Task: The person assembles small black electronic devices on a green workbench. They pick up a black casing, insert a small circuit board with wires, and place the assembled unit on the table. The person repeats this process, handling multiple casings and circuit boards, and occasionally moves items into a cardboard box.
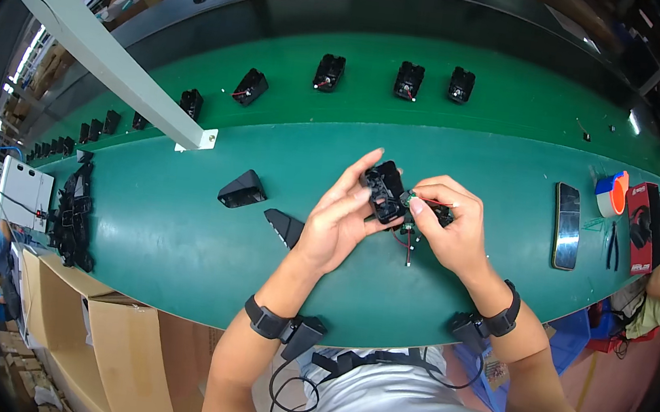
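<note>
My left hand [334, 229] grips a black plastic housing [385, 189] with its open, hollow side turned up. With thumb and fingers closed, my right hand [458, 227] pinches a small green circuit board [406, 198] at the housing's right edge. Just below hangs or lies another small board [408, 229]; which of the two I cannot tell. From there a thin red wire [409, 253] with a pale plug end runs down. Left of my hands, a black wedge-shaped plastic shell [243, 190] and a second such shell [284, 226] rest on the green bench.
Along the raised green belt [513, 97] stand several black housings [409, 80], some with red wires. A phone [566, 226], pliers [613, 246], an orange-and-white tape roll [611, 194] and a red box [642, 225] lie right. A grey post [111, 51] and black parts pile [75, 214] are left.
</note>
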The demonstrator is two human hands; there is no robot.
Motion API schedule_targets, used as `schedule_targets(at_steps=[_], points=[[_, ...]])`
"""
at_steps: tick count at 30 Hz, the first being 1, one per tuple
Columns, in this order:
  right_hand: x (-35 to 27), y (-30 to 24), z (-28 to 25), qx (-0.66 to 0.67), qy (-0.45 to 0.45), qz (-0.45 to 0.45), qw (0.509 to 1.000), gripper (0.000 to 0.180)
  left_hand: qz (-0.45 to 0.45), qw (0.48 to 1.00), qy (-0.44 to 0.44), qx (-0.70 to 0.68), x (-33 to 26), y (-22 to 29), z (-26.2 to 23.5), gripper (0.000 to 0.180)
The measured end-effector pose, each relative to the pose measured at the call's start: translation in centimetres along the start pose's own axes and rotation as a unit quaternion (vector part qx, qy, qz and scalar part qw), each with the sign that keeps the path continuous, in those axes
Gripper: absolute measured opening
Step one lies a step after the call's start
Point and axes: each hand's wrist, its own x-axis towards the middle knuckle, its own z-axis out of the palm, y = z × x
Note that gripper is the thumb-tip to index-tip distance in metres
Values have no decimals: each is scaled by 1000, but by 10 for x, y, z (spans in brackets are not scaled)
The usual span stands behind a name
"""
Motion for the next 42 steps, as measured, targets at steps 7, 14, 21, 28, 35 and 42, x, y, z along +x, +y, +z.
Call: schedule_targets(at_steps=[7, 14, 21, 28, 35, 42], points=[[-1, -1, 1, -117, 27, -104, 987, 12, -2, 999, 22, 32, 1, -6, -3, 52], [-2, -5, 4, -150, 25, -149, 977, 17, -21, 999, 1, 33, 0, -8, 4, 53], [0, -2, 3, -166, -10, -153, 974, 17, -14, 999, -1, 41, 2, -3, 5, 52], [1, -4, 2, -181, 12, -175, 968, 13, -5, 999, 6, 39, 2, -8, 2, 51], [-3, -1, 4, -108, 1, -122, 987, 17, -4, 998, 9, 64, -2, -7, 4, 50], [-3, 6, 5, -68, -33, -70, 995, 19, -1, 997, 16, 77, 0, -8, 2, 50]])
